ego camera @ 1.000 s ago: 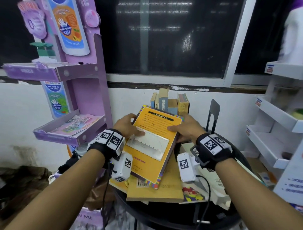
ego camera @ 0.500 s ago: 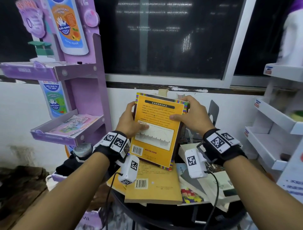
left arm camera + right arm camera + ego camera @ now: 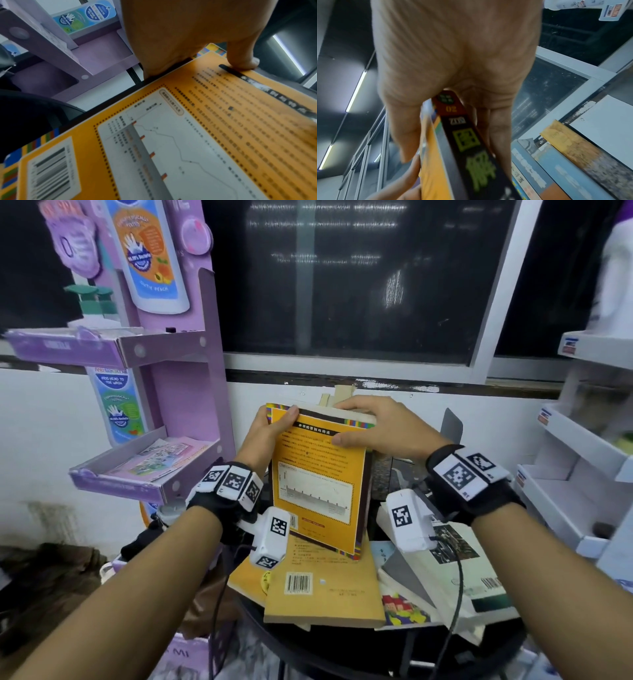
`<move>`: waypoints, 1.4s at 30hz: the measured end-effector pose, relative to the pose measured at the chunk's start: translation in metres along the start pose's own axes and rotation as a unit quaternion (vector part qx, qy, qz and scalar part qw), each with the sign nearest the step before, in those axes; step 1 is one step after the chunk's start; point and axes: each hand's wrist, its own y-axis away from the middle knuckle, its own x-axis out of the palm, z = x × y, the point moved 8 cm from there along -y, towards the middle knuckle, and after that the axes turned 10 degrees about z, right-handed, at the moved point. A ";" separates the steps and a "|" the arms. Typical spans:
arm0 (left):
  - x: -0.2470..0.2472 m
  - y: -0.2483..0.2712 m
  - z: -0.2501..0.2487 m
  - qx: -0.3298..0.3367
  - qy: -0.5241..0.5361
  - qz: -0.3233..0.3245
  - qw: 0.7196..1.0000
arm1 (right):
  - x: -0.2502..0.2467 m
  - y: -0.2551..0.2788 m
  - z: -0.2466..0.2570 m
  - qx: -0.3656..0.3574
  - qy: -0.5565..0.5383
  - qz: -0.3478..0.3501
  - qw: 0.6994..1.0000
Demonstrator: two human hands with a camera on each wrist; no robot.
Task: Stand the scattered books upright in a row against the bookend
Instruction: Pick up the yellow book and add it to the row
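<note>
standing nearly upright over the round black table (image 3: 308,655), an orange book (image 3: 320,474) is held between two hands, back cover toward the person, bottom edge over a tan book (image 3: 325,594) lying flat; whether it touches cannot be told. left hand (image 3: 262,436) grips the upper left edge, thumb (image 3: 243,59) pressed on the cover, remaining fingers hidden behind. right hand (image 3: 380,428) grips the top right corner, thumb on the cover, fingers curled over the top edge and down the far side; the right wrist view shows the dark spine (image 3: 471,142) running between thumb and fingers.

behind the orange book, a row of books (image 3: 565,155) stands against the white wall, only their tops showing in the head view. a dark metal bookend (image 3: 452,424) rises just right of the right hand, mostly hidden.

on the table, to the right of the tan book, further books (image 3: 455,573) lie flat and overlapping, one hanging past the rim.

room: purple display stand (image 3: 164,392) with shelves at left, white shelving (image 3: 575,474) at right, dark window (image 3: 342,278) above the wall. ceiling strip lights reflect in the glass in the right wrist view.
</note>
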 end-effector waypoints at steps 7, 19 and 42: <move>-0.002 0.007 -0.001 0.036 0.064 -0.014 0.997 | 0.013 0.002 0.028 0.028 0.086 0.091 0.992; 0.012 0.003 0.000 0.030 0.042 0.029 0.998 | 0.015 0.014 0.034 0.045 0.133 0.050 0.989; 0.109 -0.045 -0.021 0.051 -0.084 0.060 0.993 | -0.092 0.079 -0.030 0.143 0.015 -0.117 0.983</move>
